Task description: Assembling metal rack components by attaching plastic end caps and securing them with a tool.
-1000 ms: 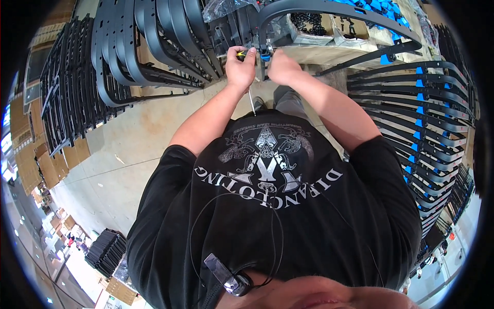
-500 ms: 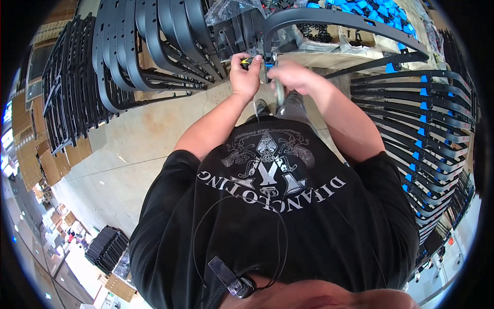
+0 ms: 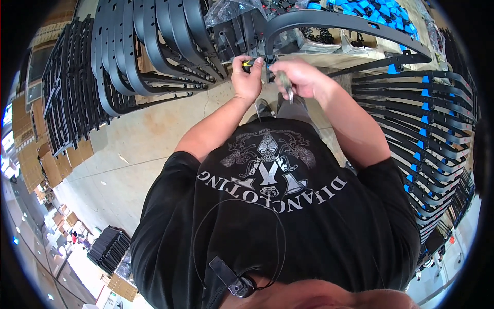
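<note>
My left hand (image 3: 246, 81) is closed round a screwdriver (image 3: 247, 65) with a black and yellow handle. Its thin shaft points back toward my body. Just to the right, my right hand (image 3: 300, 76) grips a hand tool (image 3: 286, 84) with a pale greenish handle and a metal end; motion blurs it, so its kind is unclear. Both hands are at the near end of a black curved frame (image 3: 329, 19), which arches away to the right. A small fitting at that end, between my hands, is largely hidden by my fingers.
Black curved frames (image 3: 146, 56) stand in a row at left, beside a rack of thinner black bars (image 3: 67, 92). More frames with blue blocks (image 3: 424, 120) are stacked at right. Blue plastic parts (image 3: 378, 13) and boxes of small black parts (image 3: 319, 36) lie on the far bench.
My right hand has moved slightly right, away from the frame end, and its tool has swung so that the metal end points lower right. My left hand has barely shifted.
</note>
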A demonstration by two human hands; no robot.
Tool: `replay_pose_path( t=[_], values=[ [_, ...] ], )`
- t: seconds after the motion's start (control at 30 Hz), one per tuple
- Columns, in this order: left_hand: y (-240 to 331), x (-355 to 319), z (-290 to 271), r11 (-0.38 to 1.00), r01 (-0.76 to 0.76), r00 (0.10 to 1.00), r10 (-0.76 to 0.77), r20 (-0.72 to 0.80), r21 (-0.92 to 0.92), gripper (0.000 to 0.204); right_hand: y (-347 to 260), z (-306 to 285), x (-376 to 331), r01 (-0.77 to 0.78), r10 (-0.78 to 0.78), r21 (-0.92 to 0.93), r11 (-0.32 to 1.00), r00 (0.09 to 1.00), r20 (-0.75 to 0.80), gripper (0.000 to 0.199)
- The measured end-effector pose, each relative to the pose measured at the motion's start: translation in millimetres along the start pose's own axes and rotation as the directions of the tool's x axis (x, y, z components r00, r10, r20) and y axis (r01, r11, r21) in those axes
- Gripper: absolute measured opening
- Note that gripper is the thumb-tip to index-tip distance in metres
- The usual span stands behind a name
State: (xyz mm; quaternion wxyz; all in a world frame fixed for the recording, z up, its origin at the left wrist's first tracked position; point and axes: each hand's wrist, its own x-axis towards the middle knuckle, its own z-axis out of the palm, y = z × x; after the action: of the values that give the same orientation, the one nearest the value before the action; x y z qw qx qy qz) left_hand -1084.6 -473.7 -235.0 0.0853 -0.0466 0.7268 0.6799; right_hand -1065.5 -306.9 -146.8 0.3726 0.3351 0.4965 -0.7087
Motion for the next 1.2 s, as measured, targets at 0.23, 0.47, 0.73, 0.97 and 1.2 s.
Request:
replay_pose_path(
  t=[0.23, 0.47, 0.73, 0.97, 1.2],
  values=[
    [-0.4, 1.7, -6.3, 0.998, 0.004, 1.000, -0.004, -0.002, 0.067, 0.024, -7.2, 4.8, 0.6, 0.004, -0.003, -0.136, 0.991, 1.000, 0.012, 0.027],
    [11.5, 0.0, -1.1, 0.999, 0.025, 1.000, -0.024, -0.019, 0.035, 0.024, 18.8, 0.4, 24.3, 0.121, -0.333, -0.739, 0.663, 0.931, -0.146, 0.025],
    [6.3, -0.8, 2.2, 0.996, -0.057, 0.998, 0.057, 0.003, 0.067, 0.025, 20.4, 8.8, 24.5, 0.057, -0.350, -0.796, 0.603, 0.915, -0.200, 0.034],
    [24.5, -2.9, 15.4, 1.000, -0.020, 0.998, 0.021, 0.063, -0.002, 0.030, 74.9, -33.9, 89.7, 0.075, -0.622, -0.932, 0.354, 0.763, -0.174, 0.027],
    [7.5, 1.6, 7.8, 0.993, -0.119, 0.993, 0.119, -0.013, -0.007, 0.029, 19.3, -13.1, 22.5, 0.085, -0.114, -0.472, 0.877, 0.993, -0.033, 0.034]
  ],
)
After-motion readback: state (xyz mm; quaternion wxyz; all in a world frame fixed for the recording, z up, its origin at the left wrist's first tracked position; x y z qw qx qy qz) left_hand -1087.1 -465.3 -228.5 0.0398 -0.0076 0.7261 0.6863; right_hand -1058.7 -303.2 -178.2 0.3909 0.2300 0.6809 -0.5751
